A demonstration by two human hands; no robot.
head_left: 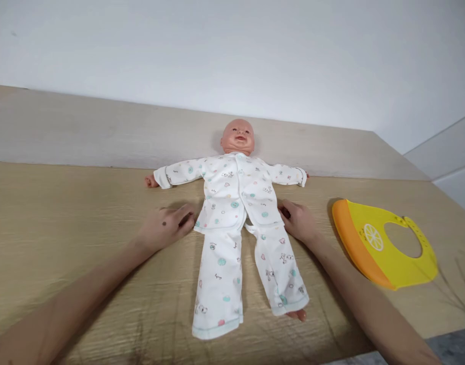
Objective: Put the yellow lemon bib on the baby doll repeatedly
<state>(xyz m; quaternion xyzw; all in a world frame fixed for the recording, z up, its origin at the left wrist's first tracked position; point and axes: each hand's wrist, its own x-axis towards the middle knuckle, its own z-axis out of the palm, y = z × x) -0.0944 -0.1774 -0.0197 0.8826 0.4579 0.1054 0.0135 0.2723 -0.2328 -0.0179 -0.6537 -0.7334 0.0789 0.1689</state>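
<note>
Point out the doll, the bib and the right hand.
Doll (230, 195): head view, on its clothed torso.
Bib (385, 260): head view, on its yellow panel.
Right hand (300, 221): head view, on its back.

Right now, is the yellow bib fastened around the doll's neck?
No, the yellow bib lies on the table, apart from the dressed doll.

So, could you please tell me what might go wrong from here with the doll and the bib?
The left hand and right hand rest close beside the lower part of the shirt, so either might catch and rumple the fabric. The right forearm lies near the yellow bib, so an outward swing could nudge it. No foot shows below one trouser leg of the doll, so tugging there might snag a hidden foot.
</note>
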